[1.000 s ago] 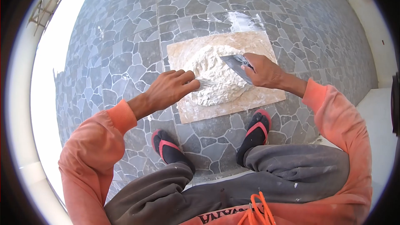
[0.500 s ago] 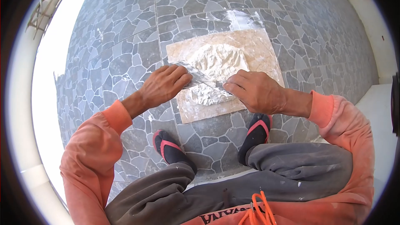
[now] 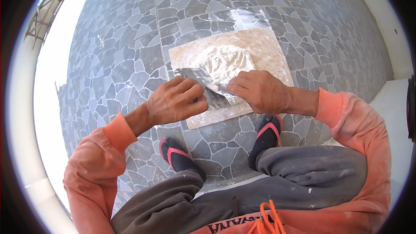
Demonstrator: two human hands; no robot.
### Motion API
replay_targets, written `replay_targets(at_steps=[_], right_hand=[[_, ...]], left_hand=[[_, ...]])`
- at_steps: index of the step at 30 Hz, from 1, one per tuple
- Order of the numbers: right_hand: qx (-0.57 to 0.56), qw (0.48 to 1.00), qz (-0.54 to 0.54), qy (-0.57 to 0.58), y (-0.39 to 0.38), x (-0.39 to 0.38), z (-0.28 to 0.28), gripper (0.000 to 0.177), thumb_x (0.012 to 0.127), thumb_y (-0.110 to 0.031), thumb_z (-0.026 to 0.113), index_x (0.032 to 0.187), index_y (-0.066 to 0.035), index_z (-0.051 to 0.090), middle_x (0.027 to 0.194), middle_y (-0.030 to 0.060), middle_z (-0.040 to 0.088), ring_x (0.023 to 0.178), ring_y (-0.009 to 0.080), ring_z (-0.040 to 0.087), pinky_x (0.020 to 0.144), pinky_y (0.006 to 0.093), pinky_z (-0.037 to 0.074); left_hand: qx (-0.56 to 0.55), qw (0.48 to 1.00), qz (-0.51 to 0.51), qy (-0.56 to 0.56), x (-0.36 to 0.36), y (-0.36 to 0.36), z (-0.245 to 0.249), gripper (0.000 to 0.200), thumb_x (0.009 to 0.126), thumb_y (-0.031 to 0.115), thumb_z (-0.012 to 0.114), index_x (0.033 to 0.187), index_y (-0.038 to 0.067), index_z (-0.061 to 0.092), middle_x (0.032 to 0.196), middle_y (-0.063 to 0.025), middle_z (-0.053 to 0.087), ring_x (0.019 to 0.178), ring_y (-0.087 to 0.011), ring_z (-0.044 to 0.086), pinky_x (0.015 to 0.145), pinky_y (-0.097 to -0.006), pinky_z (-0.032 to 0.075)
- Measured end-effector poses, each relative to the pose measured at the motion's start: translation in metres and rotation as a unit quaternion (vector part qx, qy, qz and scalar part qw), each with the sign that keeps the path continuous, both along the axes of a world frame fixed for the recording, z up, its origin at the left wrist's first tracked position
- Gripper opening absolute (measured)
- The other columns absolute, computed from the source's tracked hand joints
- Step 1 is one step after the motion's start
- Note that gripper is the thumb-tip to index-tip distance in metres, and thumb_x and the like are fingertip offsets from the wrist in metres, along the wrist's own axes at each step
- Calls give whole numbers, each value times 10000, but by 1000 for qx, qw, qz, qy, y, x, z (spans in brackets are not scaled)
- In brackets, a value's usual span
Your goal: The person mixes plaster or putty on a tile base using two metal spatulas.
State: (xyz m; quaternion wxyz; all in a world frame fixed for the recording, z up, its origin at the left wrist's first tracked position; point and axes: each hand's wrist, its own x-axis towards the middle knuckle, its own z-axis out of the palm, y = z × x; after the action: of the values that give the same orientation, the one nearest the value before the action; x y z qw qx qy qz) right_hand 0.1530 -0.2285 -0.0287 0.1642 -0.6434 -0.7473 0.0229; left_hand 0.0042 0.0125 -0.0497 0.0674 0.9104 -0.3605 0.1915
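My left hand (image 3: 175, 99) is closed around a putty knife, its fingers curled at the left side of the mound. Closed and facing it, my right hand (image 3: 262, 91) grips a second putty knife from the right. Between the hands, one grey metal blade (image 3: 190, 74) shows beyond my left fingers and another blade (image 3: 216, 100) shows below, both smeared white; the handles are hidden by my fingers. Close under the blades lies a thick mound of white putty (image 3: 227, 58), rough on top. It rests on a tan, marbled board (image 3: 190, 52) streaked with white.
Grey stone-patterned floor tiles (image 3: 130, 60) surround the board, with a white smear (image 3: 249, 18) just beyond it. My feet in pink flip-flops (image 3: 174, 151) stand close to its near edge. A pale wall (image 3: 377, 8) runs along the right.
My left hand has moved slightly down and right and has turned, so a second blade shows below. The right hand has shifted slightly left and up. The putty's near part is now largely covered.
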Motion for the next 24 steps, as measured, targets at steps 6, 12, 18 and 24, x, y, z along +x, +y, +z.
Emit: replay_targets(at_steps=[6,12,18,24], right_hand=[[-6,1000,-23,-9,2,17,-14,272,721,-29,623,992,-16,604,860,107,608,813,256,628,681,364,540],[-12,996,-71,-44,2,38,-16,295,723,-9,614,1017,-11,605,912,112,614,847,267,629,693,362,551],[38,997,-48,-38,-1,9,25,242,746,-23,602,978,43,593,896,151,601,803,272,619,643,340,553],[24,998,16,-58,0,-26,40,177,772,-74,599,896,49,567,827,144,551,769,230,597,569,308,533]], left_hand=[[-28,999,-28,-29,-5,-23,12,226,717,73,717,856,114,545,907,-51,556,856,-194,625,689,-293,554],[-51,997,-31,-55,-5,-37,22,183,747,111,693,830,141,533,898,-30,524,893,-190,605,728,-300,538],[-41,999,-17,-28,-9,-18,13,203,734,77,718,880,97,577,912,-57,551,899,-214,620,754,-336,540],[-24,998,-17,-58,-11,-20,20,165,709,123,693,803,125,558,882,-35,524,884,-196,586,758,-328,513]])
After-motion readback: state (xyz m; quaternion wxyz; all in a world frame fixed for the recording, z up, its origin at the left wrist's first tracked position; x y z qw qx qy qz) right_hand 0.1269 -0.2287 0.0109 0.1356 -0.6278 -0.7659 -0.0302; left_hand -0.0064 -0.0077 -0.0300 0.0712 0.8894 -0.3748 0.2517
